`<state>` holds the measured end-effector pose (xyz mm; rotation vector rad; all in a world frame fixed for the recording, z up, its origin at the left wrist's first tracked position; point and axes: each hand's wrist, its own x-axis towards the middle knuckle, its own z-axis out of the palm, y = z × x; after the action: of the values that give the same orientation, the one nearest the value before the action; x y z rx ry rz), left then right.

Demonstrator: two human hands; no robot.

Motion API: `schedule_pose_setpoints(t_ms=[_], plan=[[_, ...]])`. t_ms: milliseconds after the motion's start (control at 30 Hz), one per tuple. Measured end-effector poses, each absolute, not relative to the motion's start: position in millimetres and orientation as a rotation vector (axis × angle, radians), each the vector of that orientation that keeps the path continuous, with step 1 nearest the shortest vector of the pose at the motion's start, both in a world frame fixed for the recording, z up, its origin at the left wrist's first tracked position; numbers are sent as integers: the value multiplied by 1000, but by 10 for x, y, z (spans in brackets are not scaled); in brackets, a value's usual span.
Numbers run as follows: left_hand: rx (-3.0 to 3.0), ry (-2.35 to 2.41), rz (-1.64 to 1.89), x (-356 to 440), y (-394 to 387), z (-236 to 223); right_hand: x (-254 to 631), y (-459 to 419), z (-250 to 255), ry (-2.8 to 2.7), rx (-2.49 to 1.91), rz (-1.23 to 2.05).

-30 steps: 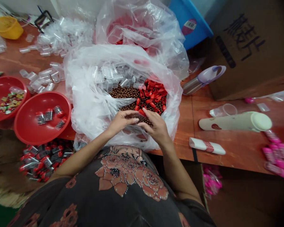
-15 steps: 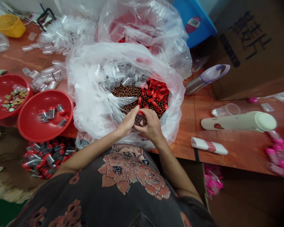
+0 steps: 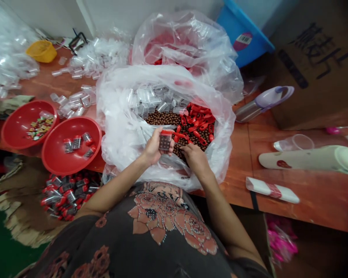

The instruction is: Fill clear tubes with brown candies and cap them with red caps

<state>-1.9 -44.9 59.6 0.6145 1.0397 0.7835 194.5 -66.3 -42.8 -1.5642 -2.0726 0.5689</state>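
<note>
My left hand (image 3: pixel 153 148) is closed around a small clear jar (image 3: pixel 165 142) with a red cap, packed with brown balls. To its right, my right hand (image 3: pixel 195 157) is off the jar, its fingers loosely bent and reaching over the loose brown balls (image 3: pixel 159 118). Nothing shows in those fingers, though their tips are partly hidden. Both hands are inside the mouth of a white plastic bag (image 3: pixel 116 127). Clear empty tubes (image 3: pixel 146 98) and red plastic pieces (image 3: pixel 201 117), shaped like small scoops, lie on the balls in the bag.
Two red bowls stand at left: one bowl (image 3: pixel 53 154) holds several filled jars, the other (image 3: pixel 10 133) small colourful packets. Filled jars (image 3: pixel 69 197) are heaped below. A bottle (image 3: pixel 248 112), a pale flask (image 3: pixel 301 159) and a wrapped white packet (image 3: pixel 271 190) lie at right, beside a carton (image 3: pixel 316 104).
My right hand has let go of the jar and moved right and down towards the balls. The left hand still holds the jar, now tilted into view. The camera view has shifted left.
</note>
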Motion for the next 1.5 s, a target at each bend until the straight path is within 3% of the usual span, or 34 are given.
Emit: schedule_pose_setpoints(t_ms=[167, 367, 533, 700, 833, 1000, 1133, 1500], plan=[[704, 1003, 819, 20, -552, 466, 1961, -641, -306, -1893, -1527, 554], [857, 1035, 760, 77, -615, 387, 1828, -740, 201, -1419, -1406, 691], [1015, 1097, 628, 131, -669, 354, 1620, -787, 443, -1580, -1245, 794], [1047, 1100, 580, 142, -706, 385, 1643, -785, 407, -1793, -1197, 650], [966, 1075, 623, 135, -664, 442, 1750, -840, 329, -1860, -1130, 770], [834, 991, 702, 144, -618, 473, 1797, -939, 172, -1157, -1233, 1056], [821, 987, 681, 166, -642, 448, 1751, -956, 151, -868, -1309, 1102], [837, 948, 664, 204, -670, 406, 1628, -987, 232, -1996, -1293, 501]])
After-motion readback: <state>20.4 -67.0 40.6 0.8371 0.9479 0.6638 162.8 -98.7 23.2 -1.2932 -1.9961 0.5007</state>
